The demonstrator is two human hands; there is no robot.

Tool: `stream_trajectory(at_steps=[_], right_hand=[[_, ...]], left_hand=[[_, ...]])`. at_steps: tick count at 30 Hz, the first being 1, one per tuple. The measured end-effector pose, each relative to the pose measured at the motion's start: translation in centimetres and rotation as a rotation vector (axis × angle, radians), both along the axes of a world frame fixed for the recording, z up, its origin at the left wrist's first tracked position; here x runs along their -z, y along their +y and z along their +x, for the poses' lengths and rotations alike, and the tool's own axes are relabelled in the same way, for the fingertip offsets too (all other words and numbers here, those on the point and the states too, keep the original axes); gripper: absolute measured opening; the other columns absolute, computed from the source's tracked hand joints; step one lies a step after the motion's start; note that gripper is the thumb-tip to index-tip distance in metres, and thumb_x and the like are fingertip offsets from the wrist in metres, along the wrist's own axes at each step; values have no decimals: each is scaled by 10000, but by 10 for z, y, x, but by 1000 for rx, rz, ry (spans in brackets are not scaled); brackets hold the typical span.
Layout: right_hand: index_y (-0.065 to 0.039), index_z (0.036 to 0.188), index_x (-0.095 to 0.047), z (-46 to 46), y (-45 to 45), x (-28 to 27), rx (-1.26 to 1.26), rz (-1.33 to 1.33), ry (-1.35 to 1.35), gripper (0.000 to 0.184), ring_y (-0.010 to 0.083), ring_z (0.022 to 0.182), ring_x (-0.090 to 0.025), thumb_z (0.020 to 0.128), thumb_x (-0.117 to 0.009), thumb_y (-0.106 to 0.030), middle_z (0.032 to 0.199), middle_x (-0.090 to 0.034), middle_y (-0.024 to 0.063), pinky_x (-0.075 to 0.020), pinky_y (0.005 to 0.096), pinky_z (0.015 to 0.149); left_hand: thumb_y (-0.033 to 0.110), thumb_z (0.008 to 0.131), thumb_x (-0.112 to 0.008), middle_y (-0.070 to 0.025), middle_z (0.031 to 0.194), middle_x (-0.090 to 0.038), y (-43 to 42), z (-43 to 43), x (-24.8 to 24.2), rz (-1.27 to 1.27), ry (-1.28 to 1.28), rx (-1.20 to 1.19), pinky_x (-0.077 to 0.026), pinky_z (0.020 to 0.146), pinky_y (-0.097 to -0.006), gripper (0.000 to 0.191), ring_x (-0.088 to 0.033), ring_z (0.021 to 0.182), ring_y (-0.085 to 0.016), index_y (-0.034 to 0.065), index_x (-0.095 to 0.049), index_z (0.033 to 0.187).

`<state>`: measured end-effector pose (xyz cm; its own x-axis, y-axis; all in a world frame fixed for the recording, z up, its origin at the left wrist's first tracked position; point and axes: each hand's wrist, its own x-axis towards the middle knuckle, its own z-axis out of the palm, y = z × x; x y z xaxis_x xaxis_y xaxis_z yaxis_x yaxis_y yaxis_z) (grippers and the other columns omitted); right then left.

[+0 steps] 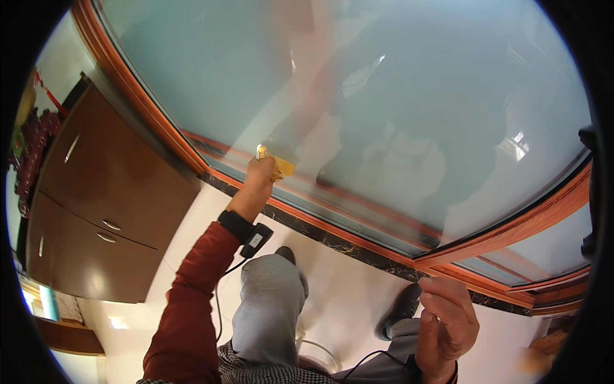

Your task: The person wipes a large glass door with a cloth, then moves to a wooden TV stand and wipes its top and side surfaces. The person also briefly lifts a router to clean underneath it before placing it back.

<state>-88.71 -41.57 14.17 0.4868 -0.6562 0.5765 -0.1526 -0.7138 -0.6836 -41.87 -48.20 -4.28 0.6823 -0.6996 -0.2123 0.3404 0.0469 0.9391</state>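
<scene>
My left hand (pixel 260 178) is closed around a yellow cloth (pixel 283 168), which lies against the lower left part of a large glass pane (pixel 393 120) in a reddish wooden frame (pixel 307 218). The cloth and arm are mirrored in the glass. A black device with a cable is strapped to my left wrist. My right hand (pixel 448 317) is raised at the lower right, away from the glass, with curled fingers and nothing visible in it.
A dark brown cabinet (pixel 105 192) with metal handles stands at the left. A black marble strip (pixel 331 238) runs below the frame. My shoes are on the pale tiled floor (pixel 336 297). Another glazed panel (pixel 532 249) adjoins at the right.
</scene>
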Motion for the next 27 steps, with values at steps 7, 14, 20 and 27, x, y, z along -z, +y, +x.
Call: stream_trajectory(at_steps=[7, 14, 20, 27], right_hand=[[-26, 1400, -562, -40, -26, 13, 558, -418, 90, 393, 483, 1486, -313, 1049, -506, -193, 1569, -341, 350, -344, 622, 1156], [-41, 1575, -348, -82, -94, 28, 843, -378, -150, 519, 313, 1542, -278, 1100, -438, -230, 1646, -320, 159, -312, 541, 1237], [-78, 1648, -184, -71, -118, 46, 773, -253, 88, 714, 347, 1543, -269, 1079, -442, -422, 1700, -191, 160, -251, 551, 1252], [-127, 1659, -103, -59, -125, 41, 373, -276, -57, 754, 336, 1576, -118, 1087, -445, -480, 1702, -135, 199, -235, 464, 1285]], left_hand=[[53, 986, -494, -220, 1240, -589, -1, -23, -85, 162, -22, 126, -570, 915, -463, 376, -649, 1100, -388, -165, -457, 1290], [68, 980, -484, -328, 1488, -431, -51, -75, -2, 29, -512, -638, -287, 1199, -511, 517, -383, 1439, -442, -111, -388, 1456], [-37, 948, -413, -250, 1555, -387, -74, -140, 139, -146, -660, -834, -182, 1252, -472, 592, -289, 1515, -393, -44, -327, 1534], [-7, 975, -406, -170, 1372, -531, -53, -185, 183, -52, 411, -551, -500, 982, -367, 586, -584, 1162, -261, 5, -323, 1555]])
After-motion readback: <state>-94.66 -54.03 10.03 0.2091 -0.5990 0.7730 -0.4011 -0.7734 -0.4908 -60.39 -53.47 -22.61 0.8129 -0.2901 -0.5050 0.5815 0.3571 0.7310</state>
